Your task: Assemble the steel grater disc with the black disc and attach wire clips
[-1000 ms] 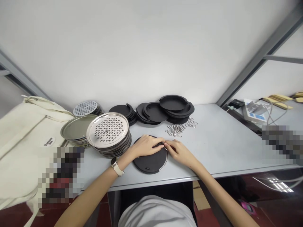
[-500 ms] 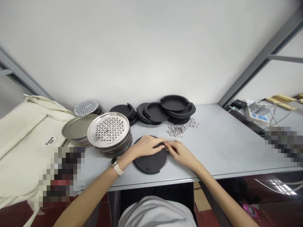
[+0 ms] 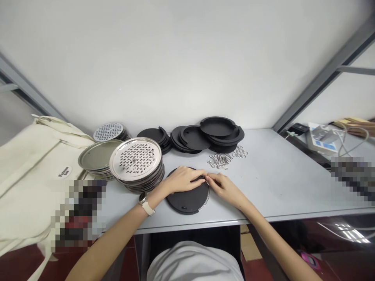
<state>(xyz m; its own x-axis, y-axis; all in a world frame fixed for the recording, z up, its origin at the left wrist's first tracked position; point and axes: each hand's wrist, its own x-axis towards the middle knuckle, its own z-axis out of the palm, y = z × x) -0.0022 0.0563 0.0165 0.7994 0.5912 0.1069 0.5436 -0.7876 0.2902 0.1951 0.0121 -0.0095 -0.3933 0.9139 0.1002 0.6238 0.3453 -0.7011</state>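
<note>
A round black disc (image 3: pixel 189 201) with a shiny metal edge on its right side lies flat near the table's front edge. Across its upper part rests my left hand (image 3: pixel 184 180), thumb and fingertips closed at the disc's upper right rim. From the right, my right hand (image 3: pixel 221 185) meets it there with fingers pinched together. Whatever small piece sits between the fingertips is too small to name. Behind the hands is a pile of small metal hooks (image 3: pixel 219 160), with metal rings (image 3: pixel 240 152) beside it.
Stacked perforated metal discs (image 3: pixel 136 160) and plain metal discs (image 3: pixel 99 156) stand on the left, beside a cream cloth bag (image 3: pixel 26 171). Black round trays (image 3: pixel 216 127) and black discs (image 3: pixel 152 136) lie along the wall. A white-blue box (image 3: pixel 322 138) is far right.
The view has shifted slightly. Both hands stay at the disc's upper right rim, with only a slight change in the fingertips.
</note>
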